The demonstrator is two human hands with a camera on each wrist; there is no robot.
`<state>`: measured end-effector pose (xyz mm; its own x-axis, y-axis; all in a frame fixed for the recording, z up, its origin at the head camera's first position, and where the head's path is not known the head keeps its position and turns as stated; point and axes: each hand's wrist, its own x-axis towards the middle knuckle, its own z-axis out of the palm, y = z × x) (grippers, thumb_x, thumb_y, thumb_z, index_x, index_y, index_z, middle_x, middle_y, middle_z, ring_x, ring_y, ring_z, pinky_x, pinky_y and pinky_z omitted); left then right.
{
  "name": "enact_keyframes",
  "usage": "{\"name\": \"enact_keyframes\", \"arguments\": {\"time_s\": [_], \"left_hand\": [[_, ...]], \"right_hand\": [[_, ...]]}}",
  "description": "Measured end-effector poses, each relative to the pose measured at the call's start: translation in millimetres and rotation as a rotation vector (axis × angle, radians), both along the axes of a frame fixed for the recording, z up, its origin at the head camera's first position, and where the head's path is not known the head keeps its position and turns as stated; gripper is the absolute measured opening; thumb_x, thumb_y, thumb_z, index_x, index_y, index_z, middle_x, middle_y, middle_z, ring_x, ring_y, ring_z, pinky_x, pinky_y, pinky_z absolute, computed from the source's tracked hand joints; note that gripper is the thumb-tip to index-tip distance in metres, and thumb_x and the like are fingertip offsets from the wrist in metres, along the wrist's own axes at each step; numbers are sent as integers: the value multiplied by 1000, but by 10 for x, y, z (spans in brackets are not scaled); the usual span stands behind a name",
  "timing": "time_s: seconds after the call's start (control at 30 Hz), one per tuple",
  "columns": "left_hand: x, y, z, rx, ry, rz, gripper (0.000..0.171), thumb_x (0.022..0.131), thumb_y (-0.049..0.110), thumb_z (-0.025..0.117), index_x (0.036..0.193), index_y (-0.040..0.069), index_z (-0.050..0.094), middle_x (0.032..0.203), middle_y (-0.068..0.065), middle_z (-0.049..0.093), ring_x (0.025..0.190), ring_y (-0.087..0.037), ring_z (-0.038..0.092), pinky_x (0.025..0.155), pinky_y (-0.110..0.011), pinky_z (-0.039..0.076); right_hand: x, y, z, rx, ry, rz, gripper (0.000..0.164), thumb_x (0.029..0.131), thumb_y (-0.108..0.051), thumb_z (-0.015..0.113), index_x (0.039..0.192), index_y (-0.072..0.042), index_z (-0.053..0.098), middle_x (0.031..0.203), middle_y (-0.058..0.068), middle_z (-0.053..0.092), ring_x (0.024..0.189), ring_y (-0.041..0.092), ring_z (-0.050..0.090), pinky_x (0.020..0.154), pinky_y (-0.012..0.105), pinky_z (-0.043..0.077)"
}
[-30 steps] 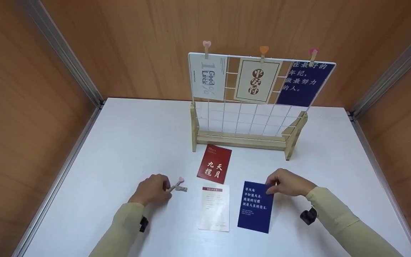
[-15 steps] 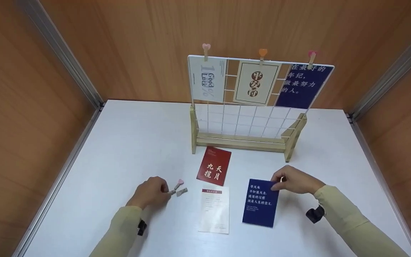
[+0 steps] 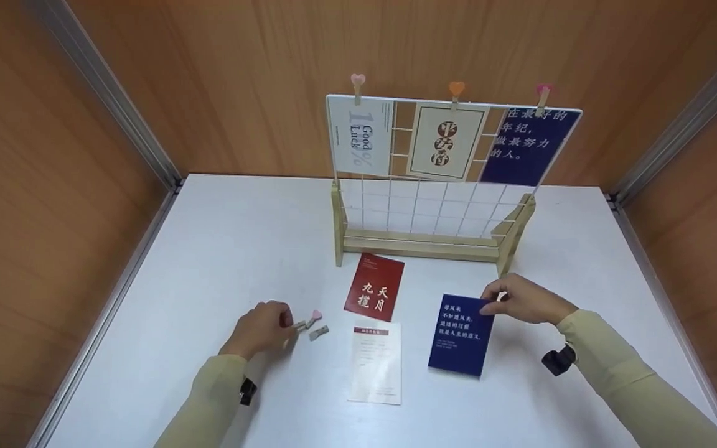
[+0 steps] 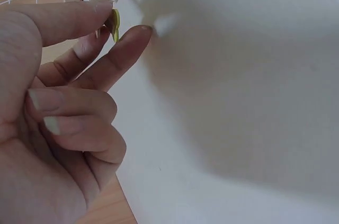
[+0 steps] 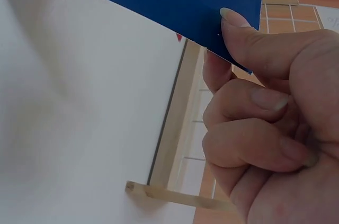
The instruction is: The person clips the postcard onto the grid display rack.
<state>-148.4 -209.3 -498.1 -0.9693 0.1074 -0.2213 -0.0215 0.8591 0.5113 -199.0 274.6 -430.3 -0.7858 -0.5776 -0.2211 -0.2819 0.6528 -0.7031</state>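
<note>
My right hand (image 3: 523,300) pinches a dark blue card (image 3: 458,342) at its upper right corner, thumb on the printed face. In the right wrist view the card (image 5: 175,1) is raised at a slant over the table. My left hand (image 3: 262,330) pinches a small wooden clothespin (image 3: 299,325) between thumb and fingers; a yellow-green end (image 4: 116,25) of it shows in the left wrist view. Just right of those fingertips lie a pink heart clothespin (image 3: 314,317) and another clothespin (image 3: 318,333). A white card (image 3: 374,367) and a red card (image 3: 376,283) lie between the hands.
Behind the cards stands a white wire grid (image 3: 421,202) on a wooden stand (image 3: 421,244). Heart clothespins hold a Good Luck card (image 3: 361,134), a cream card (image 3: 424,162) and a blue card (image 3: 523,165) along its top. Wooden walls (image 3: 240,81) enclose the table.
My right hand has lifted the blue card and carried it right and toward the grid. My left hand keeps hold of its clothespin and has barely moved.
</note>
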Motion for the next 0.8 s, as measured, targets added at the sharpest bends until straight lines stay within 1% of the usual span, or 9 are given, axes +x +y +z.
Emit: {"name": "enact_keyframes", "arguments": {"time_s": [0.2,0.37,0.47,0.63,0.8], "left_hand": [[6,-9,-17,9,13,-3,16,85,16,76,76,14,63,69,2,57,61,-17,52,54,-33,41],[11,3,-37,26,32,4,19,84,21,80,77,13,65,68,2,57,60,-16,53,53,-32,42],[12,13,-35,37,37,7,17,83,20,81,78,13,66,69,2,57,62,-16,52,54,-32,42],[4,19,-17,52,27,28,13,85,17,78,79,13,67,73,0,57,66,-17,52,56,-33,42],[-3,7,-11,60,38,30,11,86,15,76,80,14,67,73,0,57,65,-17,52,55,-33,42]], "right_hand": [[-69,47,89,30,16,-53,5,91,-14,72,92,-10,74,90,-2,70,83,20,58,75,38,47],[-94,80,146,47,30,-97,7,91,-13,73,96,-8,75,91,-1,69,89,23,59,78,40,49],[-101,96,164,43,39,-110,9,90,-12,73,97,-7,75,91,-1,68,92,25,58,80,42,48],[-126,108,172,35,86,-123,9,90,-11,73,97,-7,75,91,1,65,88,23,57,78,41,49],[-144,113,197,43,141,-145,7,90,-8,72,97,-8,73,91,2,64,87,23,56,77,40,49]]}}
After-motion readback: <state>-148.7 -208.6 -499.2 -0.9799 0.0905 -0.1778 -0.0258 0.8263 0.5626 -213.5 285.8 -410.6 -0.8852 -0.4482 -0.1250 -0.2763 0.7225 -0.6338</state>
